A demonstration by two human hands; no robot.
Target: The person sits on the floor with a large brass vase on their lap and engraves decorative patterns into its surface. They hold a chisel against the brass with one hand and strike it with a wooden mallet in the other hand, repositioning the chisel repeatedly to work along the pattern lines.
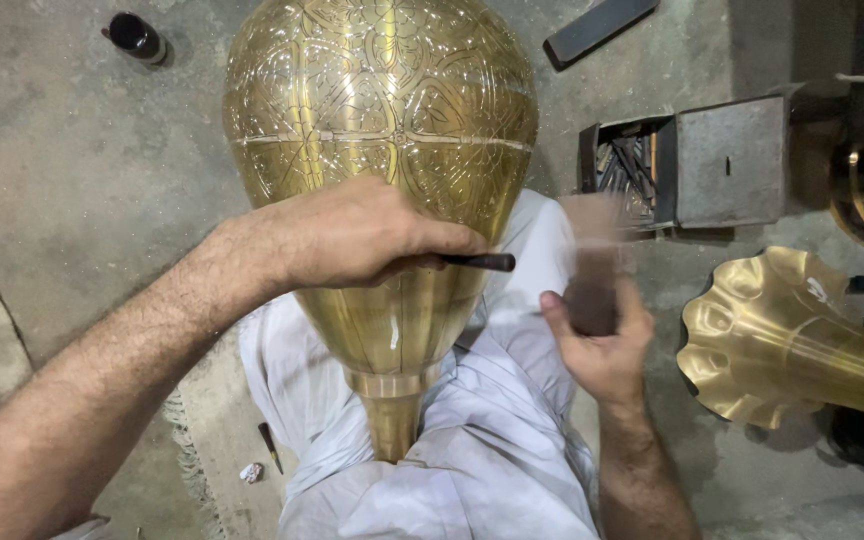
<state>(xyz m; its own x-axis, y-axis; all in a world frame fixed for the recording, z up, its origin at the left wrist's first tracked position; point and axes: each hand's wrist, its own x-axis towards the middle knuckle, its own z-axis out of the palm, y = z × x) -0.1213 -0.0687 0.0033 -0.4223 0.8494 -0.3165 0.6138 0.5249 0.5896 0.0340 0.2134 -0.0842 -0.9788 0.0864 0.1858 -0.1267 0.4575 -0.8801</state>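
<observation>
1. The brass vessel [382, 150], engraved and bulb-shaped, lay across the person's lap, neck toward the body.
2. The left hand [352, 235] rested on the brass vessel, clenched around a dark chisel [477, 262].
3. The right hand [602, 345], just right of the brass vessel, gripped a blurred hammer [592, 270].
4. A fluted brass piece [792, 340] and a metal toolbox [692, 165] sat further right.

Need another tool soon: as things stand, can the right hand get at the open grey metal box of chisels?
Probably yes. The right hand is beside the grey metal box with nothing between them, but it holds a blurred dark hammer.
</observation>
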